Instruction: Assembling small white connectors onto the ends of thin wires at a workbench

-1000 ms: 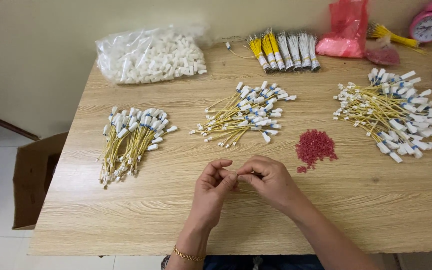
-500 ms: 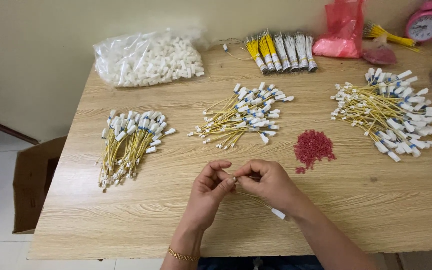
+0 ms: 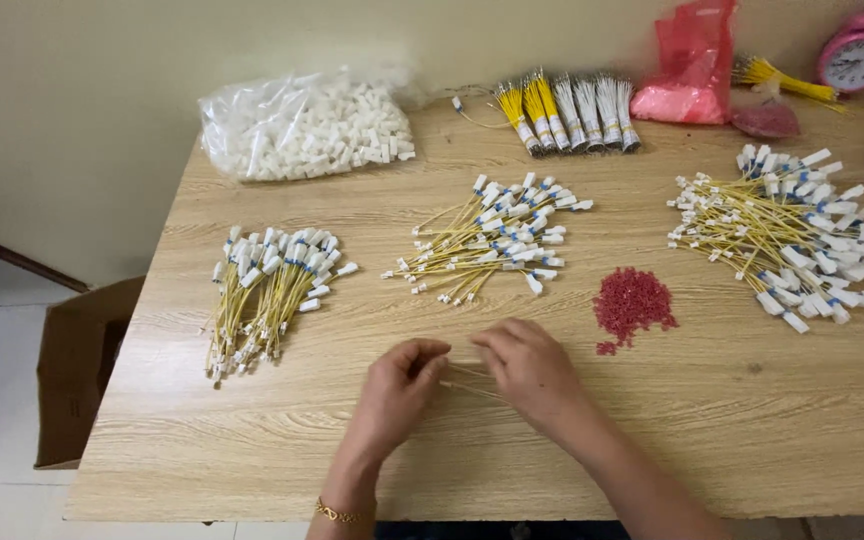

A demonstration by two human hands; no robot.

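While both hands meet low at the middle of the wooden surface [image 3: 252, 440], the head view shows the left hand [image 3: 397, 395] and right hand [image 3: 532, 370] pinching the two ends of a thin yellow wire [image 3: 467, 383] between them; the fingers of each hand are drawn narrow around it, so the wire lies stretched just above the wood, seemingly kept taut for fine work at its tip; a gold bracelet [image 3: 342, 514] sits on the left wrist. Just beyond the right hand lies a small heap of red beads [image 3: 632, 300], near enough for a quick pick; farther up, three bundles of yellow wires with white plugs are spread apart, one at left [image 3: 267, 290], one in the middle [image 3: 492, 240], one at right [image 3: 792, 245], apparently sorted batches; a clear bag of white plugs [image 3: 302, 125], a red plastic bag [image 3: 692, 65] and a pink alarm clock [image 3: 857, 55] line the far edge, well clear of the hands.
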